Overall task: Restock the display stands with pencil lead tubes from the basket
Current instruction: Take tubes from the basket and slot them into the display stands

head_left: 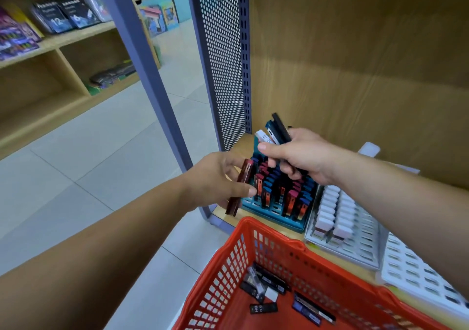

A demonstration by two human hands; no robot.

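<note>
The red basket (228, 266) holds loose pencil lead tubes (269, 281). Past it, the left hand (215, 180) pinches a dark red tube (239, 190) at the teal display stand's (274, 213) left edge. The right hand (297, 157) grips a bundle of tubes (275, 131) above that stand. A white stand (342, 238) sits just beside it.

Left forearm (101, 228) bare up to the frame edge; right forearm (393, 190) likewise bare. Left hand (215, 180) and right hand (299, 157) bare. Thumbnails (261, 147) short, trimmed close.

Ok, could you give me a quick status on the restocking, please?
Left grip pinching one red tube beside blue stand. Right grip holding bundle of tubes above it. Loose tubes in basket. Nothing blocking.
</note>
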